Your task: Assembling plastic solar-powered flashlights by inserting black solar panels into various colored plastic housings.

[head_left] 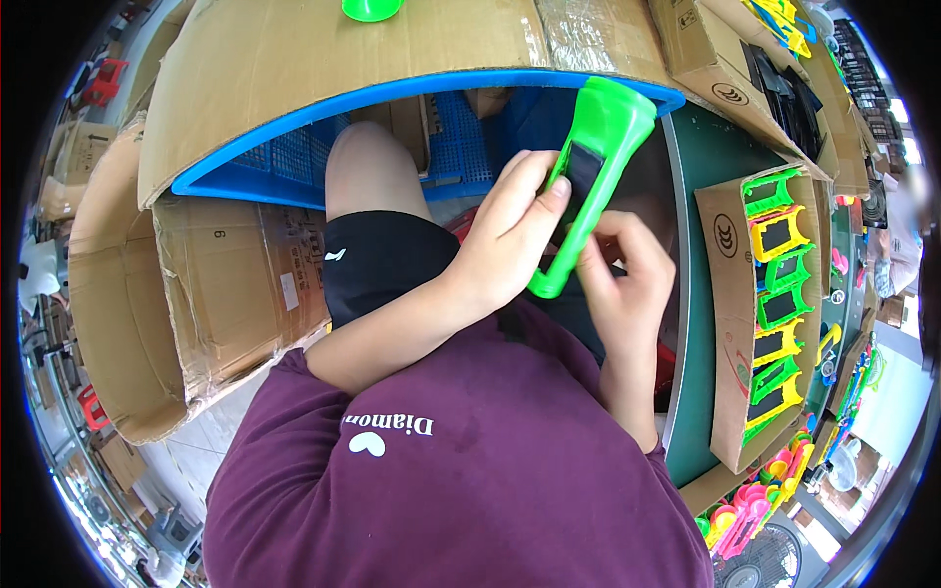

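Observation:
Above my lap, a bright green plastic housing (613,147), shaped like a flashlight with a flared end, is held at a slant. A black rectangular panel (585,169) sits in its open side. My left hand (508,227) is closed round the housing's middle, the thumb pressing at the black panel. My right hand (632,269) is closed at the narrow lower end, with curled fingers and the thumb against the edge. Part of the right fingers is hidden behind the housing.
Ahead lies cardboard (392,49) over a blue plastic crate (456,83); a green cup-shaped part (371,8) is on it. To the right, a carton (730,323) holds several green and yellow frames (781,302) on a green tabletop (698,392). Another carton (240,265) stands left.

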Motion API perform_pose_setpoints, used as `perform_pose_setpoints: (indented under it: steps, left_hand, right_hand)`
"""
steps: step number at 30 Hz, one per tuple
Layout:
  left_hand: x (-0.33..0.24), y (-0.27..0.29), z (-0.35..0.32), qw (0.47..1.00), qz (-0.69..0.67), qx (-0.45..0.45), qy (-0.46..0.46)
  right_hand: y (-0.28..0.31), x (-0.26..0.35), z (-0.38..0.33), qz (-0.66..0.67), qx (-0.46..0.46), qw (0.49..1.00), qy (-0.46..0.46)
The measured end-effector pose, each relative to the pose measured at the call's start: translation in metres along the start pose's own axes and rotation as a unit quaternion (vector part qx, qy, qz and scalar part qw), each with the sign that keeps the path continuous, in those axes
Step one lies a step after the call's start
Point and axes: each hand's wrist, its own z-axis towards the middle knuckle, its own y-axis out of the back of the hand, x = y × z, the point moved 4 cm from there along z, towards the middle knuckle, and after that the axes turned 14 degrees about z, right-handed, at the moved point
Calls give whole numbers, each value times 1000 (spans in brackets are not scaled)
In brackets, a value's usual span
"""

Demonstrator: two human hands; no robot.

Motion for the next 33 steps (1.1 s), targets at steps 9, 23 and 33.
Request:
perform_pose_setpoints:
  steps: [9, 23, 33]
  left_hand:
    - [-16, 28, 14, 994, -52, -95, -16]
    - [-19, 1, 4, 991, -122, 48, -15]
    - [-20, -2, 0, 982, -183, 49, -25]
  right_hand:
    - [9, -17, -22, 136, -109, 981, -89]
    - [-8, 3, -9, 90, -39, 994, -40]
    - [-1, 18, -9, 64, -10, 997, -38]
